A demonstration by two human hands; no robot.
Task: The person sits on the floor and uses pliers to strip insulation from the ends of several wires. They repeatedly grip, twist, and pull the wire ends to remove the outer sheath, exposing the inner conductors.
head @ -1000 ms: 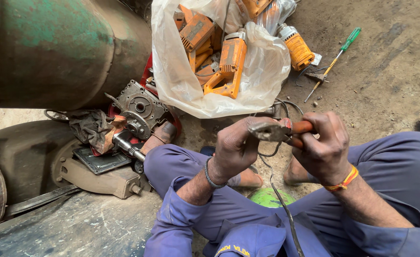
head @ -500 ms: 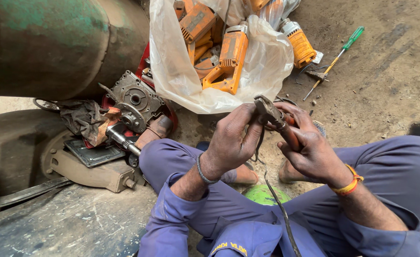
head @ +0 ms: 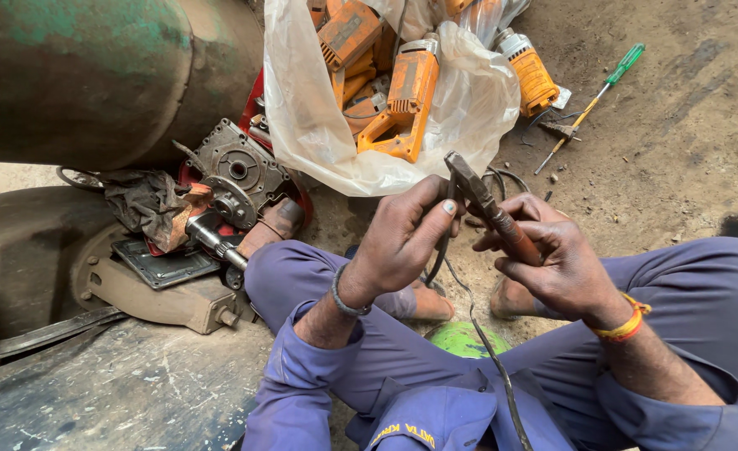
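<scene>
I sit cross-legged on the ground in blue work clothes. My right hand (head: 552,259) grips the orange-red handles of a pair of pliers (head: 487,206), whose dark jaws point up and to the left. My left hand (head: 404,235) pinches a thin black wire (head: 479,334) right at the jaws. The wire runs down from there over my lap. A green round object (head: 461,338) shows between my legs, partly hidden.
A clear plastic bag (head: 319,125) of orange power-tool housings lies ahead. A green-handled screwdriver (head: 594,96) rests on the dirt at upper right. A greasy gearbox with a shaft (head: 227,179) sits at left beside a large green drum (head: 93,75).
The pliers have swung from lying level to standing with jaws up. Both hands have risen slightly and my left hand now pinches the wire at the jaws.
</scene>
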